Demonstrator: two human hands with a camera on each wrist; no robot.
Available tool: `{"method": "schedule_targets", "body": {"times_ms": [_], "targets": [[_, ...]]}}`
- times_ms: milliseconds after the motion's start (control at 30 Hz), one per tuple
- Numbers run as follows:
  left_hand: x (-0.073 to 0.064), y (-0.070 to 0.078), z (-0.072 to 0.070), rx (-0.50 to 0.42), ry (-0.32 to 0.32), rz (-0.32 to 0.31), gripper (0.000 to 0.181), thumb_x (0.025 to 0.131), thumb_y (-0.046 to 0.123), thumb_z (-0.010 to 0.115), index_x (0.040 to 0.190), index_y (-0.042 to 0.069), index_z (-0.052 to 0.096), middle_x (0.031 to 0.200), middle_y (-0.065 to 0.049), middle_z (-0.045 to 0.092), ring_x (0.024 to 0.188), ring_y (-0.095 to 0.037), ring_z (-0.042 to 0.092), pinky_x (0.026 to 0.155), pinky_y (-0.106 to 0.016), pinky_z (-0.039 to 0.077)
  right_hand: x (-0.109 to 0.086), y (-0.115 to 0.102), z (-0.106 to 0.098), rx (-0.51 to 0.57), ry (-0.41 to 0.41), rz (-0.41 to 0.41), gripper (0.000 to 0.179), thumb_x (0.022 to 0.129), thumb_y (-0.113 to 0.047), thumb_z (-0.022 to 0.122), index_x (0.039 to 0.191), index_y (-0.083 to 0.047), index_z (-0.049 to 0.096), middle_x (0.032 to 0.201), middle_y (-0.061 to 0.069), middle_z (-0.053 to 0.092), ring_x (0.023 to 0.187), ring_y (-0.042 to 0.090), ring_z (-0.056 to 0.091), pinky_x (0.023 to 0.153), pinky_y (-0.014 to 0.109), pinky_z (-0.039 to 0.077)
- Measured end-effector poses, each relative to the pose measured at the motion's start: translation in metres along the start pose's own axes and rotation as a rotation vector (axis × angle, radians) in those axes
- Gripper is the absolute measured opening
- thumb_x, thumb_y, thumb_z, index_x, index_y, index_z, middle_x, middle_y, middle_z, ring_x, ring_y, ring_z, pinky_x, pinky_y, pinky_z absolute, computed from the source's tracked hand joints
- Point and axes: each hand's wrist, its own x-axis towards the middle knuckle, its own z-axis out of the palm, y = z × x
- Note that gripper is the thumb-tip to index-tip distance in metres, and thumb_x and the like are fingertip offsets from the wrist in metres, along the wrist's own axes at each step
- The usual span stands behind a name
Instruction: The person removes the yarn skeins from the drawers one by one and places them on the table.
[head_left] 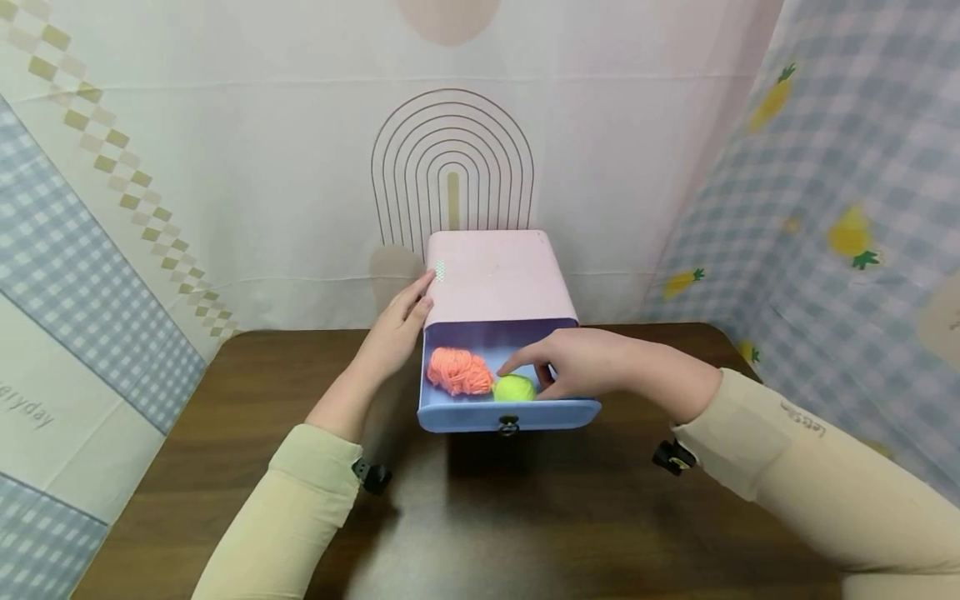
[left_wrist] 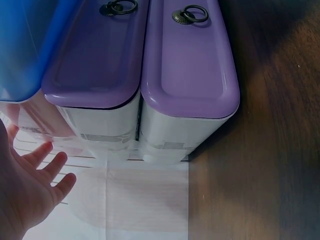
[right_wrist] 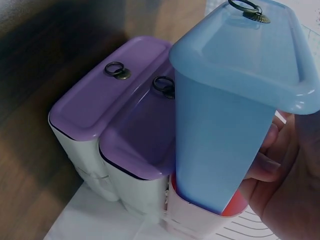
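A small pink drawer cabinet (head_left: 495, 275) stands on the table with its blue top drawer (head_left: 450, 417) pulled out. Inside lie an orange skein of yarn (head_left: 459, 371) on the left and a yellow-green ball of yarn (head_left: 514, 388) at the front. My right hand (head_left: 588, 362) reaches into the drawer from the right, with index finger and thumb curved round the ball. In the right wrist view, the drawer's side hides the fingertips. My left hand (head_left: 395, 333) rests with extended fingers against the cabinet's left side.
Below the blue drawer, two closed purple drawers (left_wrist: 192, 60) with ring pulls show in the wrist views. The blue drawer's front has a ring pull (head_left: 508, 427). A patterned cloth (head_left: 637, 167) hangs behind the brown wooden table (head_left: 480, 517).
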Motion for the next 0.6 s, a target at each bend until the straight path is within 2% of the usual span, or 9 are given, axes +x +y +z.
{"method": "schedule_targets", "body": {"times_ms": [367, 600], "targets": [[0.0026, 0.0004, -0.0006, 0.005, -0.004, 0.009, 0.054, 0.106, 0.049, 0.034, 0.156, 0.03, 0.033, 0.16, -0.006, 0.031, 0.145, -0.028, 0.029, 0.116, -0.052, 0.024, 0.0079, 0.0007, -0.0007, -0.001, -0.071, 0.028, 0.048, 0.088, -0.032, 0.075, 0.134, -0.036, 0.06, 0.074, -0.011, 0.058, 0.069, 0.007, 0.053, 0.062, 0.029, 0.044], [0.002, 0.0, -0.0004, 0.007, -0.005, 0.017, 0.053, 0.106, 0.048, 0.035, 0.156, 0.029, 0.033, 0.16, -0.004, 0.031, 0.146, -0.027, 0.028, 0.117, -0.051, 0.023, 0.0094, 0.001, 0.0007, -0.02, -0.073, 0.025, 0.049, 0.087, -0.037, 0.076, 0.133, -0.037, 0.06, 0.072, -0.01, 0.057, 0.067, 0.007, 0.053, 0.059, 0.029, 0.042]]}}
